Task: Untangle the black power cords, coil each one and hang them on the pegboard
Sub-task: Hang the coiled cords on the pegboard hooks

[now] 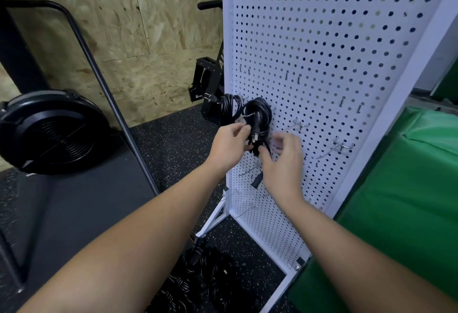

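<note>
Both hands (left [229, 145], right [282, 164]) grip the coiled cord [257, 114] at the pegboard [347, 64].

Hands at a coiled cord on the pegboard

The left hand [229, 145] grips a coiled black cord [257, 117] against the white pegboard [347, 64]; the right hand [285, 161] pinches its lower strand. Another coil [229, 107] hangs beside; more cords [205, 273] lie on the floor.
</note>
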`<state>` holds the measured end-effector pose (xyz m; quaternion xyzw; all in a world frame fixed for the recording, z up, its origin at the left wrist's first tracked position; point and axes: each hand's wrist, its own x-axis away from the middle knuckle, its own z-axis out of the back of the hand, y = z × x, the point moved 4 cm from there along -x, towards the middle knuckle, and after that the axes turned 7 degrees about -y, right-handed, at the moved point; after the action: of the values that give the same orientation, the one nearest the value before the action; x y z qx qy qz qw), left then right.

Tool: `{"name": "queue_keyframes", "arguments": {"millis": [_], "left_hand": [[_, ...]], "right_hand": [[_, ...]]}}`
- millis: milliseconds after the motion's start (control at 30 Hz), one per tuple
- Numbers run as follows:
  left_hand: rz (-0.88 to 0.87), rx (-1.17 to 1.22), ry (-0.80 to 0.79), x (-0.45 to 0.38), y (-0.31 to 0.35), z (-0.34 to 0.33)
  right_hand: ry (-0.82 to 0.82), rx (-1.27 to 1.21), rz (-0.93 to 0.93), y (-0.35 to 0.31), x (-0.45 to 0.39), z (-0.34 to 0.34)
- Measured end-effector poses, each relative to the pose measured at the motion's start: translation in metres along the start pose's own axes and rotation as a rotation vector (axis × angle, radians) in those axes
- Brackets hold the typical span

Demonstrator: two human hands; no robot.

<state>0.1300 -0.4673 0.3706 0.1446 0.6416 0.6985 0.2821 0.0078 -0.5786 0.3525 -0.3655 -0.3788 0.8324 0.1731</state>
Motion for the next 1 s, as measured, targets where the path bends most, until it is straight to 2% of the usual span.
{"name": "queue_keyframes", "arguments": {"millis": [167,300,500,600,833,1000], "left_hand": [[0.016,-0.047,-0.015,0.031,-0.021,0.023],[0.049,-0.150,0.017,0.073,-0.057,0.059],[0.286,-0.231,0.009,0.151,-0.137,0.130],[0.405,-0.264,0.023,0.195,-0.190,0.163],[0.673,-0.222,0.142,0.284,-0.306,0.202],[0.951,-0.494,0.282,0.340,-0.377,0.212]], "right_hand": [[-0.106,-0.100,-0.072,-0.004,0.035,-0.002],[-0.346,-0.203,-0.067,-0.009,0.069,-0.033],[-0.751,-0.218,-0.080,-0.002,0.141,-0.127],[-0.932,-0.217,-0.144,0.013,0.183,-0.179],[-1.141,-0.129,-0.265,0.059,0.268,-0.281],[-1.312,-0.078,-0.372,0.084,0.318,-0.332]]}}
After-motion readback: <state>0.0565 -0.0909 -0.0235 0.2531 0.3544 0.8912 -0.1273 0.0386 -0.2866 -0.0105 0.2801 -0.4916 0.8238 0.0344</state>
